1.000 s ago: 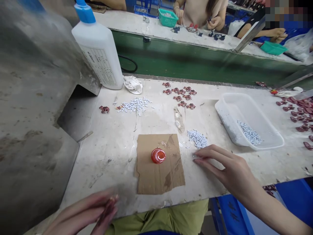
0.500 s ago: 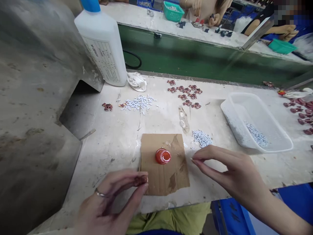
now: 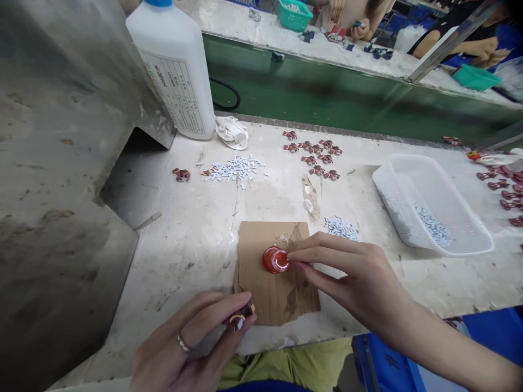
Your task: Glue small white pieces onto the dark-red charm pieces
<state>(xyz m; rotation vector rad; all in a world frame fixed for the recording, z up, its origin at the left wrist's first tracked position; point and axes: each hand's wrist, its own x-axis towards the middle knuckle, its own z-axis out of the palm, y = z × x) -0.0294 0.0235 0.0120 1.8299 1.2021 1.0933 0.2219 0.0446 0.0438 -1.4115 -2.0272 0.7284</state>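
Note:
Between the thumb and fingers of my left hand (image 3: 200,337) is a small brown figurine (image 3: 241,318) with a yellow band and a pale patch. It is held just off the lower left edge of a cardboard piece (image 3: 261,305). An open little jar (image 3: 274,259) with red-orange contents stands on the cardboard. My right hand (image 3: 347,267) is closed in a pinch, fingertips at the jar's right rim. Whatever is in that pinch is too small to make out. Behind the right hand lies a small pile of pale blue-white pieces (image 3: 340,227).
Similar brown figurines (image 3: 314,148) lie at the back. A larger heap of pale pieces (image 3: 237,170) is left of centre. A white plastic tub (image 3: 461,218) stands right, a big white bottle (image 3: 180,81) back left, beside a metal housing (image 3: 73,136). Other people work beyond the green divider (image 3: 306,87).
My right hand has moved left from beside the small pile to the jar's rim. The left hand has turned the figurine, so its yellow band and pale patch now show.

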